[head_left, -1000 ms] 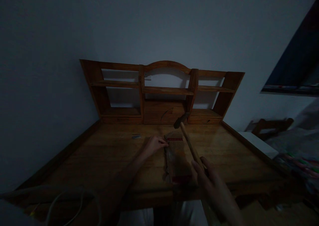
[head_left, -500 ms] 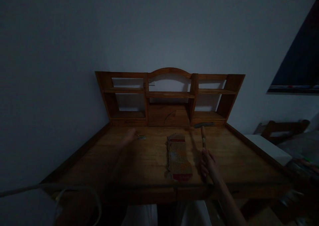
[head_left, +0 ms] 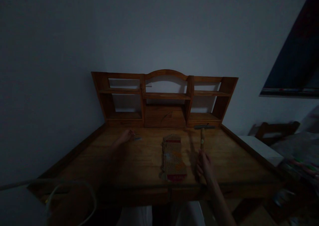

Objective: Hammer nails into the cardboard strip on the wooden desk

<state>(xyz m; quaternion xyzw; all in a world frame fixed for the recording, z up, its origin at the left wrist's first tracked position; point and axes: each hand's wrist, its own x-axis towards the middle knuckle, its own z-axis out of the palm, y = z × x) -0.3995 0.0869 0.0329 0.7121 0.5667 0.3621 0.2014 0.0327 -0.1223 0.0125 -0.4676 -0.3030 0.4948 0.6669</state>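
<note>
"Where are we with our right hand?"

"Right of centre over the desk, and we've got the hammer by its wooden handle! Fingers curled round it, head at the far end, towards the shelf unit."

"And our left hand?"

"Out at the far left part of the desk, right beside the thin metal pieces! Fingertips drawn in close together, but it's dark here, and we can't tell whether they're pinching one."

"What have we got between our hands?"

"The cardboard piece, lying lengthwise on the wood! Red bands at its near and far ends, orange patches and a pale patch on its face, ragged along the left edge. Neither of our hands is touching it."

"Anything around the edges?"

"We've a pale cable looping at lower left, a white surface just beyond the desk's right side, and a wooden chair behind that. Our light-clothed legs show below the front edge."
</note>
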